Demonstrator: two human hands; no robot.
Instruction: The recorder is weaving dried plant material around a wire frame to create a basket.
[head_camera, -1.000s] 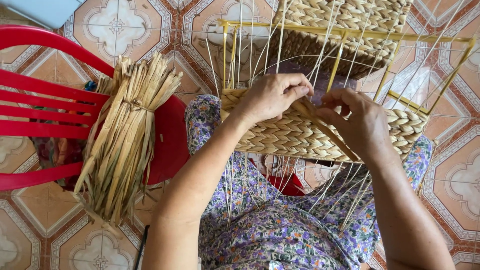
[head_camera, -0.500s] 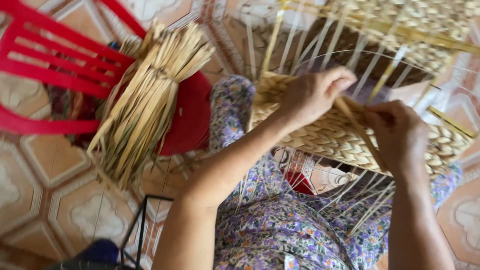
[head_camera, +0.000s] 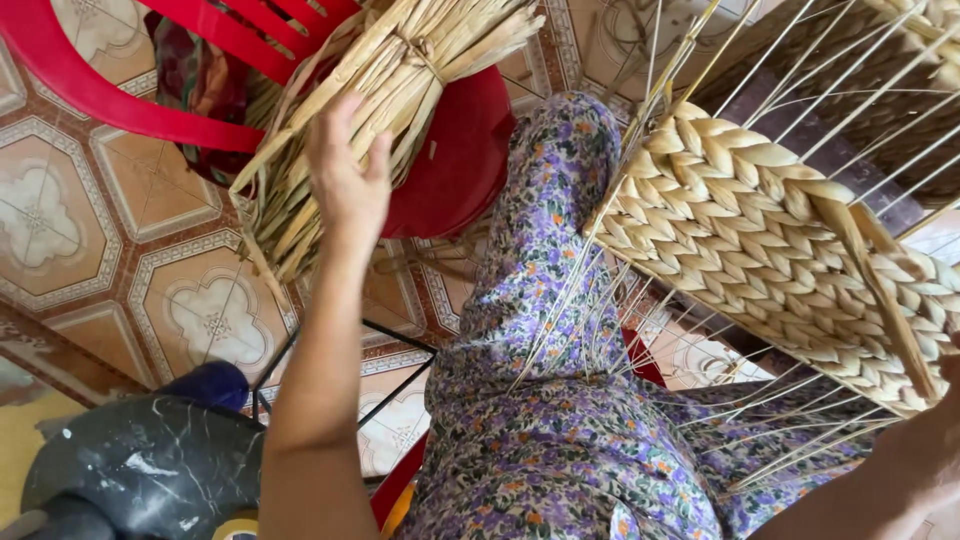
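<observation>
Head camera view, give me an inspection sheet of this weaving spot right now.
Surface: patterned tile floor.
Job's things: bundle of dried straw on the red plastic chair; half-woven basket with bare wire spokes over the lap.
Clutter: dark marbled object, lower left.
Grips: left hand open, reaching at the straw bundle; right hand at the basket's edge, mostly out of frame.
Cables: nothing seen.
Surroundings: floral clothing.

A left hand (head_camera: 347, 180) reaches into a tied bundle of dried straw (head_camera: 390, 110) on a red plastic chair (head_camera: 455, 170), fingers (head_camera: 335, 120) spread against the stalks; right of them, a half-woven basket (head_camera: 770, 260) rests over a floral-clad lap.
</observation>
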